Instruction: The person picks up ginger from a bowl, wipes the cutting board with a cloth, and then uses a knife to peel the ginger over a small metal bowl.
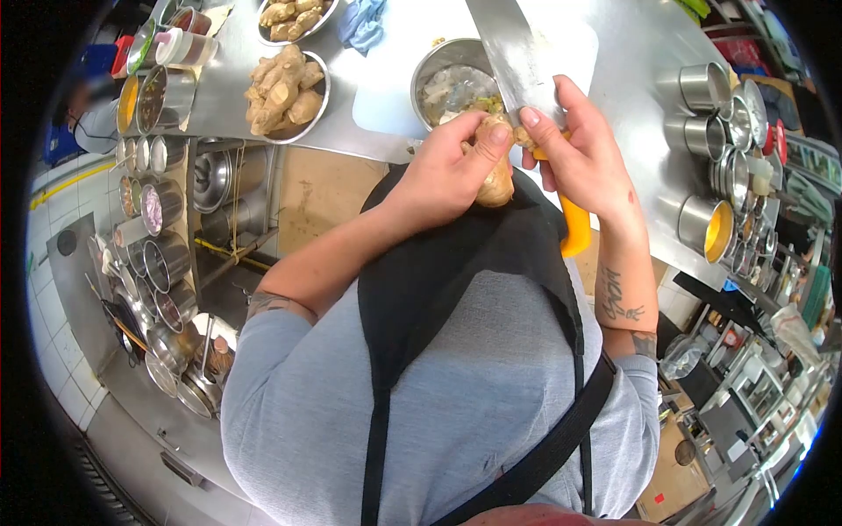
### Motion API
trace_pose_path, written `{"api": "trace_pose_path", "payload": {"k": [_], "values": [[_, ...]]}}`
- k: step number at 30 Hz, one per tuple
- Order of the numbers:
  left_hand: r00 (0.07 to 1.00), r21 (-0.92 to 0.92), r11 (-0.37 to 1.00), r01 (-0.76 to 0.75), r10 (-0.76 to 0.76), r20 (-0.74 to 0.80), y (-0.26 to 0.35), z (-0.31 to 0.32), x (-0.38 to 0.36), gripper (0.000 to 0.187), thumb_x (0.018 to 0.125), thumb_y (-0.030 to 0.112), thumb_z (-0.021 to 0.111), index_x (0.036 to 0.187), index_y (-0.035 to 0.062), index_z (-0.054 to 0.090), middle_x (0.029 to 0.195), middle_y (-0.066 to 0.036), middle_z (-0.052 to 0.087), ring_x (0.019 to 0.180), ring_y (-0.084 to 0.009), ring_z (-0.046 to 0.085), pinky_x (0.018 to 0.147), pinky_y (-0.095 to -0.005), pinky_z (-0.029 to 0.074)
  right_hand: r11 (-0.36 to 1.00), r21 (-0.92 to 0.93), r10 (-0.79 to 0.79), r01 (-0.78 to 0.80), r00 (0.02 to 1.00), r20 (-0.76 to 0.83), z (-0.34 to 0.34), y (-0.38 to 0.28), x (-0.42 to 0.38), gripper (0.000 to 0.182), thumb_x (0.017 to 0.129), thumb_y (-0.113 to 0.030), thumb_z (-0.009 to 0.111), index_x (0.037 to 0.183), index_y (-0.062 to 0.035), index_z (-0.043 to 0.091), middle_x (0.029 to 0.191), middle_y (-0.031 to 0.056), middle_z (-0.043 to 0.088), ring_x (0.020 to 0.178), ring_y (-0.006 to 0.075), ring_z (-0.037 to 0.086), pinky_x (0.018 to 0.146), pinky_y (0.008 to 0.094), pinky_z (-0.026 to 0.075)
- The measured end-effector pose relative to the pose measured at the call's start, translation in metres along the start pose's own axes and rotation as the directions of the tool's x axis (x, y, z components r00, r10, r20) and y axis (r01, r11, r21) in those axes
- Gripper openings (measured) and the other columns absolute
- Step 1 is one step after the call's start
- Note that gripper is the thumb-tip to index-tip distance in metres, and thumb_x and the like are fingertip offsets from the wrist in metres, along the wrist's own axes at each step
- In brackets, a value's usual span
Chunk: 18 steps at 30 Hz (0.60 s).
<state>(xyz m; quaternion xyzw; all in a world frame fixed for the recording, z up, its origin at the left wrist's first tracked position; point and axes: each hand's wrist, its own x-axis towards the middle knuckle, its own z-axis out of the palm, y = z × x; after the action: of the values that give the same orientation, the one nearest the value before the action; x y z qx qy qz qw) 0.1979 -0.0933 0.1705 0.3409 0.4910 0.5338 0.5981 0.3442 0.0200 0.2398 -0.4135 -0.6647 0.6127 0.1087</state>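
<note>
My left hand (452, 167) is closed around a piece of ginger root (497, 180), whose lower end sticks out below the fingers. In my right hand (583, 153) is a wide-bladed knife (517, 57) with a yellow handle (575, 226); the blade points up and away from me. My right thumb presses near the ginger, where the blade's base and the root meet. Just beyond both hands stands a metal pot (452, 79) with pale, wet-looking scraps inside. It rests on a white cutting board (386, 101).
Left of the board, a metal bowl (323, 98) holds ginger roots (285, 92), with another bowl of ginger (294, 19) behind. A blue cloth (360, 24) lies nearby. Metal containers (704, 138) line the right side; pots (167, 98) and tubs stand at left.
</note>
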Motion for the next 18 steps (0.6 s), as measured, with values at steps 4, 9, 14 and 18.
{"api": "trace_pose_path", "payload": {"k": [4,9,14,18], "values": [[0.988,0.134,0.986,-0.099,0.114,-0.106,-0.01,-0.007,0.015,0.045,0.108,0.043,0.05,0.112,-0.001,0.06,0.088,-0.007,0.066,0.082,-0.0138,0.062,0.074,-0.0318,0.05,0.997,0.032,-0.068,0.066,0.996,0.053,-0.005,0.016,0.027,0.028,0.099,-0.022,0.068,0.114,-0.0036,0.054,0.07,0.004,0.064,0.05,0.0066,0.056,0.043,0.022,0.044],[0.95,0.396,0.903,-0.164,0.253,-0.185,-0.004,-0.022,0.035,0.045,0.11,0.042,0.047,0.119,-0.0007,0.06,0.1,-0.007,0.067,0.095,-0.0131,0.061,0.086,-0.0301,0.049,0.981,0.123,-0.163,0.152,0.983,0.087,-0.005,0.016,0.049,0.04,0.09,-0.02,0.078,0.115,0.0017,0.055,0.07,0.0049,0.066,0.046,0.0072,0.055,0.043,0.022,0.044],[0.929,0.045,0.981,-0.187,0.192,-0.317,-0.012,-0.041,0.047,0.045,0.109,0.042,0.048,0.116,-0.0012,0.059,0.092,-0.009,0.067,0.08,-0.0155,0.065,0.073,-0.0297,0.054,0.974,-0.105,-0.208,0.201,0.976,-0.063,0.0,0.012,0.06,0.044,0.085,-0.019,0.082,0.114,0.0035,0.057,0.077,0.007,0.069,0.059,0.0114,0.064,0.05,0.0254,0.05],[0.98,-0.328,0.94,-0.091,0.026,-0.195,-0.002,-0.059,0.036,0.053,0.109,0.047,0.043,0.127,-0.0013,0.053,0.099,-0.011,0.067,0.093,-0.022,0.069,0.079,-0.0391,0.061,0.975,-0.141,-0.195,0.171,0.965,-0.177,0.0,0.022,0.071,0.036,0.09,-0.019,0.077,0.112,0.0032,0.059,0.087,0.0122,0.071,0.07,0.015,0.067,0.065,0.0311,0.055]]}}
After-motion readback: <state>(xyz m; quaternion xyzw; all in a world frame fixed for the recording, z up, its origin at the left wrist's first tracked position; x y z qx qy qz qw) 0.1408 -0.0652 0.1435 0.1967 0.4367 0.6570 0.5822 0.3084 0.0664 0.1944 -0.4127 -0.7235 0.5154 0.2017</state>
